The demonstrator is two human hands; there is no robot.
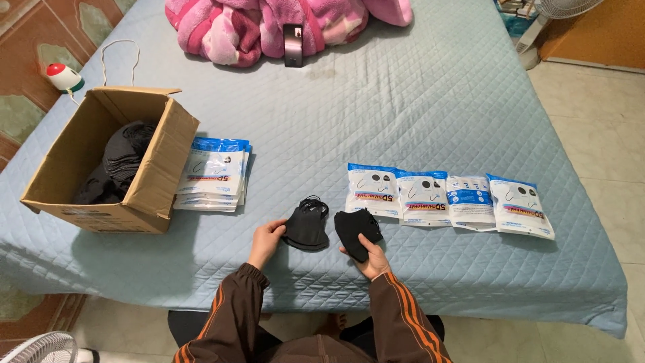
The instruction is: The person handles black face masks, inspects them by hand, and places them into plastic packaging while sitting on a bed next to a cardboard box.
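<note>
A person in a brown jacket with orange stripes sits at the near edge of a bed (430, 114) covered in a light blue quilt. The left hand (267, 240) holds a small stack of black face masks (306, 225) by its left edge, the grip closed around it, the stack resting on the quilt. The right hand (371, 255) holds a single black mask (356, 228) from below, the grip closed on its lower part. The two lie just beside each other, apart.

Just right of the single mask, a row of four white and blue pouches (449, 199) lies flat on the quilt, side by side with edges overlapping. Well left of the stacked masks stands an open cardboard box (151, 181) with more black masks (121, 165) inside. Between the box and the stack lies a pile of flat pouches (213, 175), touching the box. Far beyond the masks, at the bed's far edge, lies a pink blanket (269, 23) with a dark phone (293, 45) on it.
</note>
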